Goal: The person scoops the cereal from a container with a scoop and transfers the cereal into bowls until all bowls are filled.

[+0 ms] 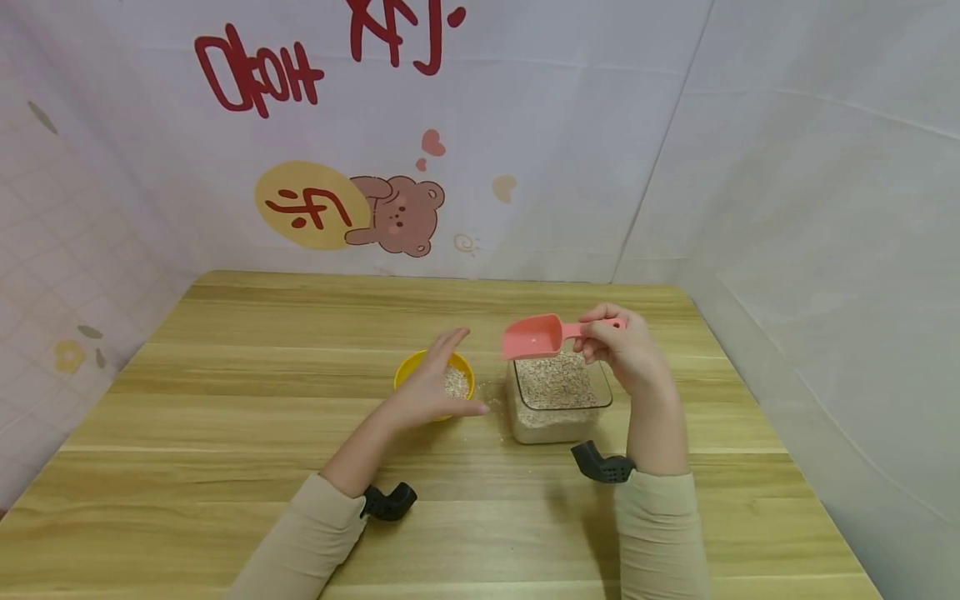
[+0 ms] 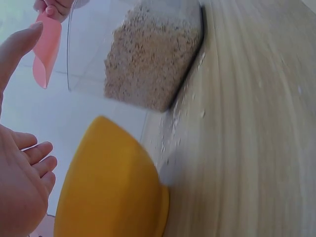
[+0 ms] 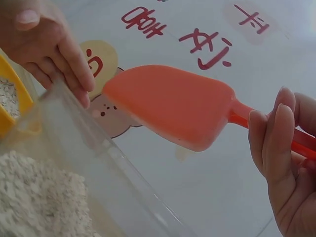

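Note:
My right hand [image 1: 617, 343] grips the handle of a pink scoop [image 1: 534, 336], which is held level above the back of a clear square container [image 1: 555, 425]. Oat flakes [image 1: 557, 382] fill much of that container. Only a fleck or so shows in the scoop's bowl. To the left, my left hand [image 1: 431, 390] hovers over a yellow bowl [image 1: 408, 367] with its fingers extended and thumb spread apart. Some oat flakes [image 1: 456, 383] lie in the bowl, partly hidden by this hand. In the left wrist view the palm is bare beside the yellow bowl [image 2: 111, 182].
Loose flakes [image 1: 491, 396] are scattered on the wooden table [image 1: 262, 417] between bowl and container. Black wrist mounts [image 1: 390, 502] sit on both forearms. A white printed backdrop [image 1: 562, 142] rises behind the table, with more white sheeting at both sides.

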